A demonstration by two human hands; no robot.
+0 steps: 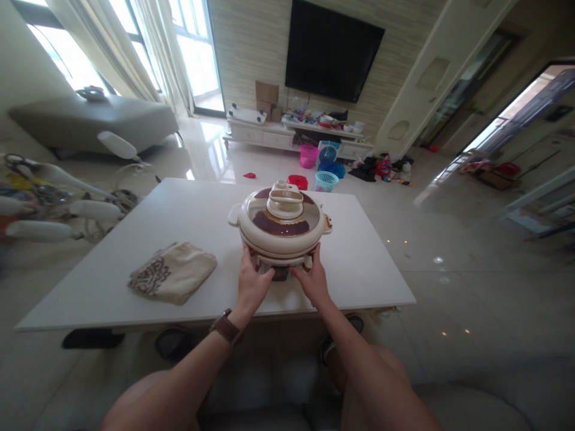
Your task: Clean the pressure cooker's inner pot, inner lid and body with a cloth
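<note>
1. Most of the middle of the frame is taken up by a white surface [368, 257], by which the pot and the cloth are carried.
2. A grey bench [94, 123] is seen at the upper left, set before pale curtains [155, 54].
3. A black television [335, 51] is mounted on the wall at the upper centre.
4. A cream electric pot [283, 244] is placed at the centre of the frame, near the middle of the surface. It is kept upright and is covered by a see-through lid [283, 226], through which dark brown patches are seen.
5. A beige cloth [179, 272] with a dark printed pattern is laid folded on the surface, left of centre and apart from the pot.
6. The lower left side of the pot is clasped by the left hand [254, 286]; its fingers are partly curled against the base, with the thumb turned inward along the front.
7. The lower right side is clasped likewise by the right hand [314, 282], its fingers opened to the same moderate extent.
8. A brown-strapped watch [227, 327] is worn on the left wrist, below centre.
</note>
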